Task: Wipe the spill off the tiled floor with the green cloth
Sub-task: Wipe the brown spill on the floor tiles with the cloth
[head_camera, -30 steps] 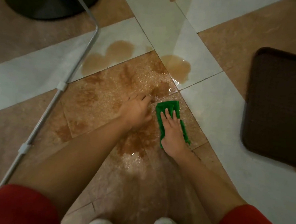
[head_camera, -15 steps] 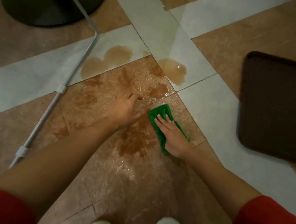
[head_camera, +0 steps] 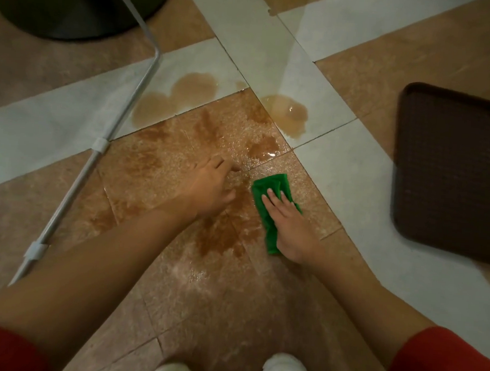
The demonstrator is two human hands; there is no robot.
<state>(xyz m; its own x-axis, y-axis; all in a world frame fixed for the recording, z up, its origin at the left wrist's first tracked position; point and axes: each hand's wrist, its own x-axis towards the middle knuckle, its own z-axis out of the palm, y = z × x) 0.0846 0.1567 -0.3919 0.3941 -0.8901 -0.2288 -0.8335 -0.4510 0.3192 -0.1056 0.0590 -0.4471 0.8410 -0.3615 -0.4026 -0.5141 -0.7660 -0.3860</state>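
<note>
Spill (head_camera: 218, 235) brown, wet, across tan and pale tiles of tiled floor (head_camera: 352, 176). At its right edge, green cloth (head_camera: 266, 183) flat on tan tile, pressed under right hand (head_camera: 290, 227), fingers (head_camera: 269, 195) straight, slightly spread. Just beside cloth, not touching, left hand (head_camera: 209, 186), fingertips bent onto wet tile, holding nothing. Well right, dark tray (head_camera: 451, 173).

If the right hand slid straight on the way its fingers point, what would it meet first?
Likely the glossy brown puddle on the speckled tile, just past the green cloth under the right hand; nothing solid shows between.
</note>
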